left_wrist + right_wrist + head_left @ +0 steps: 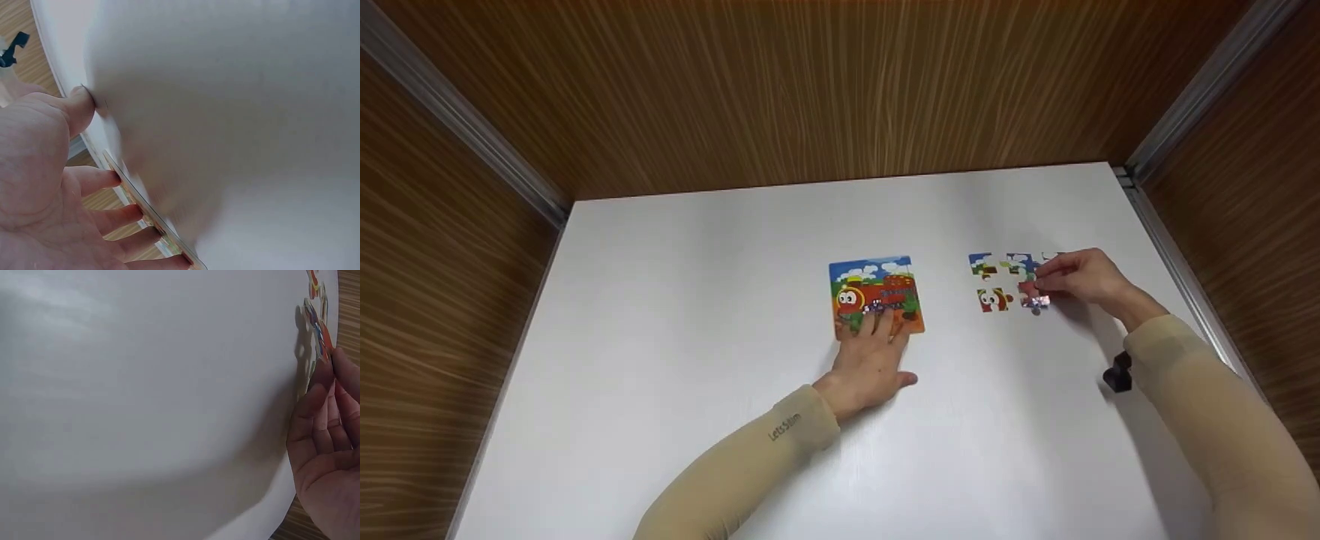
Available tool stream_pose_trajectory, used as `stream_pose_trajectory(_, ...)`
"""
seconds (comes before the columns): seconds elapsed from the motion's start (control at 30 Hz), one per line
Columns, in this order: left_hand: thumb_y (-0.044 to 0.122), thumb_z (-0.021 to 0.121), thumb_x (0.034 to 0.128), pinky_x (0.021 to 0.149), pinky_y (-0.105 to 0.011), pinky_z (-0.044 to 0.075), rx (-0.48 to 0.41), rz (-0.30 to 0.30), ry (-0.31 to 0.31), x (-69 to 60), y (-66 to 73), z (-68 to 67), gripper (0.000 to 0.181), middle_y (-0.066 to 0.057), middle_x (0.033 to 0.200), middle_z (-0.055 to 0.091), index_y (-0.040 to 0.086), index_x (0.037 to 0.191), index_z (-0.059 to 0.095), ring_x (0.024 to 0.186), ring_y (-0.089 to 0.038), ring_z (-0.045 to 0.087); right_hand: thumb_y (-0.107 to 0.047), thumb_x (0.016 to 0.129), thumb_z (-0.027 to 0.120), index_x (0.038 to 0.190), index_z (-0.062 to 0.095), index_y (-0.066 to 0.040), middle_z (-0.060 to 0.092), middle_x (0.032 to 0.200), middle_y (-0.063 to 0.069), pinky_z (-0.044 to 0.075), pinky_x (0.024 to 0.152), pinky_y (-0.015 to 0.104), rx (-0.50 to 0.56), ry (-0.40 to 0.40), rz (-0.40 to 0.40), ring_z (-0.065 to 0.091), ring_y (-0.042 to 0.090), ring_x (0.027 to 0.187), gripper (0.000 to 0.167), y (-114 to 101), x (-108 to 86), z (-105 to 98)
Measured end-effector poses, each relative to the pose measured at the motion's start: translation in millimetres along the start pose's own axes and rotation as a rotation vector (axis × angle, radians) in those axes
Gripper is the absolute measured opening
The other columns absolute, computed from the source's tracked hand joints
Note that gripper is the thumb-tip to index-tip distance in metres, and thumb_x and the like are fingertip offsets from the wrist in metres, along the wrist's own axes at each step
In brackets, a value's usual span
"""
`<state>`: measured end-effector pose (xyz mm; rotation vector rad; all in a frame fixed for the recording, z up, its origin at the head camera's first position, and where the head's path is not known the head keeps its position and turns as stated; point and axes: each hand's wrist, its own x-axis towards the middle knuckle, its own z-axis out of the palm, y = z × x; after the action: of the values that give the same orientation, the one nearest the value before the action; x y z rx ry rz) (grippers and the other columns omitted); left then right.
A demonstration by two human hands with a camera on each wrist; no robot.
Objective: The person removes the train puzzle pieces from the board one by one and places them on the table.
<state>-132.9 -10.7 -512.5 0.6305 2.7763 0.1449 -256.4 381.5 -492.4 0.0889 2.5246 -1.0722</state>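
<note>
A square picture board (877, 289) with a red cartoon train lies mid-table, and the fingers of my left hand (874, 367) rest on its lower edge, spread and fairly straight. The left wrist view shows those fingertips touching the board's edge (143, 205). To the right, my right hand (1091, 281) pinches a red puzzle piece (1029, 291) between thumb and fingers; in the right wrist view the piece (320, 334) is tilted off the table. Beside it lie a train-face piece (990, 300) and cloud pieces (981, 264), one partly hidden by the right hand.
The white table (675, 337) is bounded by a wood-grain back wall (840, 90) and side walls with metal edge strips. A small black object (1119, 375) shows beside the right sleeve.
</note>
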Motion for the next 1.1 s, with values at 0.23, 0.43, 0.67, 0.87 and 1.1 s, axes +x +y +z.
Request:
stream_pose_trajectory(0.23,0.066,0.066,0.1062,0.128,-0.08,0.036,-0.006,0.002,0.008,0.7,-0.3,0.2,0.091,-0.012,0.186,0.032,0.023,0.179,0.032,0.171,-0.038,0.031,-0.02,0.105,0.08,0.13,0.079,0.003,0.077,0.121,0.017,0.053,0.074,0.019,-0.085,0.046,-0.03,0.062,0.018,0.097,0.034,-3,2.3,9)
stream_pose_trajectory(0.43,0.067,0.064,0.1073,0.128,-0.08,0.036,0.003,0.012,0.001,0.2,-0.3,-0.1,0.091,-0.013,0.187,0.03,0.023,0.18,0.03,0.172,-0.039,0.03,-0.018,0.105,0.08,0.127,0.08,0.004,0.075,0.129,0.03,0.053,0.071,0.02,-0.131,0.049,-0.071,0.064,0.019,0.095,0.032,-5,1.0,13)
stream_pose_trajectory(0.67,0.068,0.063,0.1072,0.128,-0.079,0.037,0.017,0.009,0.001,-0.7,-1.3,0.1,0.092,-0.013,0.186,0.031,0.023,0.18,0.03,0.172,-0.039,0.031,-0.014,0.105,0.077,0.129,0.08,0.002,0.071,0.131,0.029,0.052,0.073,0.019,-0.166,0.043,-0.064,0.063,0.029,0.105,0.029,-8,-1.7,16)
stream_pose_trajectory(0.87,0.067,0.064,0.1073,0.129,-0.079,0.036,0.016,0.005,0.003,-1.2,-2.6,-0.1,0.092,-0.013,0.187,0.03,0.022,0.18,0.03,0.173,-0.039,0.029,-0.012,0.105,0.075,0.129,0.08,0.003,0.07,0.13,0.03,0.054,0.07,0.02,-0.163,0.06,-0.066,0.064,0.027,0.101,0.028,-10,-1.6,19)
stream_pose_trajectory(1.1,0.066,0.064,0.1075,0.129,-0.075,0.039,0.02,0.02,0.014,-0.3,-3.3,1.4,0.091,-0.015,0.186,0.03,0.021,0.179,0.031,0.172,-0.04,0.03,-0.012,0.104,0.076,0.125,0.081,0.004,0.074,0.126,0.032,0.053,0.064,0.021,-0.188,0.101,-0.111,0.064,0.018,0.089,0.027,-10,-2.4,21)
